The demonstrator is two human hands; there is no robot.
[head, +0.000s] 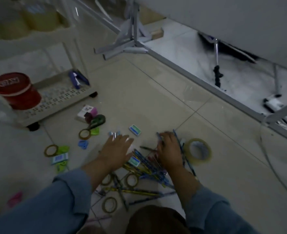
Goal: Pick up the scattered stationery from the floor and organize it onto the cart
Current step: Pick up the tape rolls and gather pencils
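Most of the stationery is on the floor, heaped as a pile of pencils (147, 168) directly in front of the person. The right hand (169, 149) is curled over the far edge of that pile with several pencils between its fingers, though how firmly they are gripped cannot be told. The left hand (117, 149) lies flat and spread on the pile's left side, holding nothing visible. Just right of the pile sits a large tape roll (198, 152); smaller tape rings (109, 204) lie at its near edge. Beyond the pile lies a small green-and-white box (134, 130), and to its left are green packets (61, 157) and a blue clip (83, 144). Farther left and beyond stands the cart (58, 97), whose bottom shelf carries a red tin (16, 91) and a blue stapler (77, 79). Judging by this, the job is early: a couple of things are shelved, and nearly everything remains to be gathered.
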